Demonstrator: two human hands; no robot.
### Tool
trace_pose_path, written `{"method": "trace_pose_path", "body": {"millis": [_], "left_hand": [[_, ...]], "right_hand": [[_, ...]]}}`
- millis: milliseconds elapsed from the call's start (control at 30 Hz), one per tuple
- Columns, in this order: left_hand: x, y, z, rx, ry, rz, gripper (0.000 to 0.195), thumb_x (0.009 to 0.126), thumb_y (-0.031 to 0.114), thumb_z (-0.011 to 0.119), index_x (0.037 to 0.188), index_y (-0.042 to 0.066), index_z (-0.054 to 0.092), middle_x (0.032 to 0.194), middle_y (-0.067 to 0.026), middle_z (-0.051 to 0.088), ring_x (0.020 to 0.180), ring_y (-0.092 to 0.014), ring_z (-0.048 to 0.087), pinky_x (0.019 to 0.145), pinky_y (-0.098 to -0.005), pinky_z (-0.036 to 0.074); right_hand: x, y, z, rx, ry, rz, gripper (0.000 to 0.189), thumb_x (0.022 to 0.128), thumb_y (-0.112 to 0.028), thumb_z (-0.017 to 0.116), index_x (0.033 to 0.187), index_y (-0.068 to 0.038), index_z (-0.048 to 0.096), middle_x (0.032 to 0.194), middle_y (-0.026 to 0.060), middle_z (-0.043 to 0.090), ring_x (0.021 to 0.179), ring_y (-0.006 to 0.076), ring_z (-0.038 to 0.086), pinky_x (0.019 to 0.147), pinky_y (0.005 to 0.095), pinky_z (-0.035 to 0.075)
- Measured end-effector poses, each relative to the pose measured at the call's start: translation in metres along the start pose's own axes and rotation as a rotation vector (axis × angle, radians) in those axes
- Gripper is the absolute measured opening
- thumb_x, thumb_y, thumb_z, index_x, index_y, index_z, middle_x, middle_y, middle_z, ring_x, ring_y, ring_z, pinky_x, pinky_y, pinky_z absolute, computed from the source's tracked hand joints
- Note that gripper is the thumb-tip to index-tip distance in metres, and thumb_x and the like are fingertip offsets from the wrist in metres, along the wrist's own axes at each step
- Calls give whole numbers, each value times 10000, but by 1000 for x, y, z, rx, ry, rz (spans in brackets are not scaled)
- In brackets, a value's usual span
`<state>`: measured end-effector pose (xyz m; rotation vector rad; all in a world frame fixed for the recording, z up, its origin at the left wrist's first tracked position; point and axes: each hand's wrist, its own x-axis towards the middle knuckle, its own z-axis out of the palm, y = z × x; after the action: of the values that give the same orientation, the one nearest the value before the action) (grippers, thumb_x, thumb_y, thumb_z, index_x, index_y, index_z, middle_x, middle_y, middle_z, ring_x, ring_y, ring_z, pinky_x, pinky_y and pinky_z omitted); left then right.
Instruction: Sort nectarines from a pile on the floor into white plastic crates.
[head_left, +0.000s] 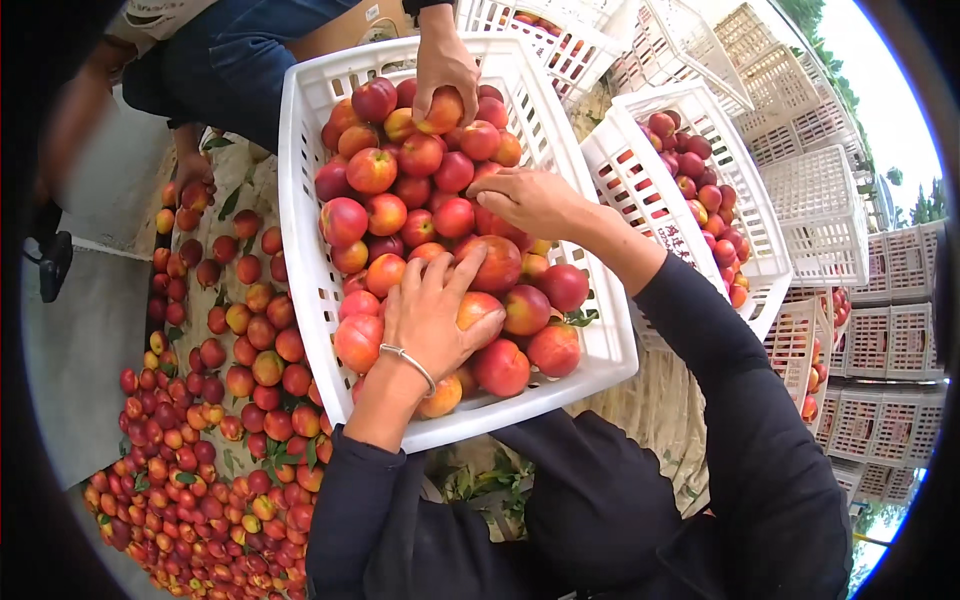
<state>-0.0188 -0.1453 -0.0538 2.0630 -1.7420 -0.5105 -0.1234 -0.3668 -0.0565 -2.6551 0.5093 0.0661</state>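
Note:
Red and yellow nectarines (454, 172) fill a white slatted plastic crate (600, 360) in front of me. My left hand (431, 315), with a silver bangle at the wrist, lies palm down on the fruit near the crate's close end. Its fingers are spread, and one nectarine (478, 307) shows between thumb and forefinger. From the right side, my right hand (529, 201) reaches over the rim and touches fruit mid-crate. Its fingers are together and bent, and what lies under them is hidden. Nectarines beneath both palms are partly covered.
Opposite me, a co-worker's hand (446, 75) grasps a nectarine in the crate; their other hand (195, 176) is at fruit on the left. Loose nectarines (202, 480) cover the ground sheet at left. A filled crate (757, 225) and stacked crates (814, 195) stand right.

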Motion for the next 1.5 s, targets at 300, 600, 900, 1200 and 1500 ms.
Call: {"method": "trace_pose_path", "body": {"millis": [300, 600, 900, 1200, 1500], "left_hand": [[-4, -7, 7, 34, 102, 69, 757, 858, 452, 680, 1505, 167, 410, 1356, -160, 521, 1271, -359, 467, 1084, -490, 345], [-3, -6, 9, 73, 118, 84, 766, 860, 455, 671, 1496, 118, 409, 1355, -170, 533, 1294, -352, 463, 1105, -497, 309], [-5, 4, 10, 128, 68, 30, 744, 877, 473, 640, 1485, 114, 410, 1378, -168, 504, 1312, -332, 427, 1118, -506, 278], [-5, 17, 29, 211, 135, 33, 783, 897, 471, 623, 1508, 61, 357, 1541, -166, 368, 1391, -318, 362, 1174, -505, 231], [-2, 20, 34, 303, 82, 11, 788, 902, 453, 618, 1502, 19, 350, 1534, -177, 373, 1371, -327, 384, 1169, -465, 253]], "right_hand": [[-38, -8, -13, -230, 66, 73, 257, 941, -276, 529, 902, -46, 636, 904, 146, 665, 849, 352, 670, 781, 463, 528], [-80, -23, 3, -228, 132, 60, 285, 891, -179, 585, 1154, -77, 628, 1094, 129, 606, 1008, 306, 606, 910, 429, 472], [-78, -26, 33, 0, 167, 90, 399, 995, -288, 416, 1261, -46, 590, 1359, 164, 542, 1285, 345, 490, 1090, 448, 382], [-67, -9, 25, -249, 5, -75, 401, 1019, -269, 395, 1278, -19, 572, 1316, 138, 611, 1311, 365, 488, 1092, 450, 375], [-97, -43, 14, -235, 20, 99, 481, 1013, -305, 438, 1406, -33, 493, 1457, 166, 484, 1361, 359, 434, 1117, 475, 352]]}}
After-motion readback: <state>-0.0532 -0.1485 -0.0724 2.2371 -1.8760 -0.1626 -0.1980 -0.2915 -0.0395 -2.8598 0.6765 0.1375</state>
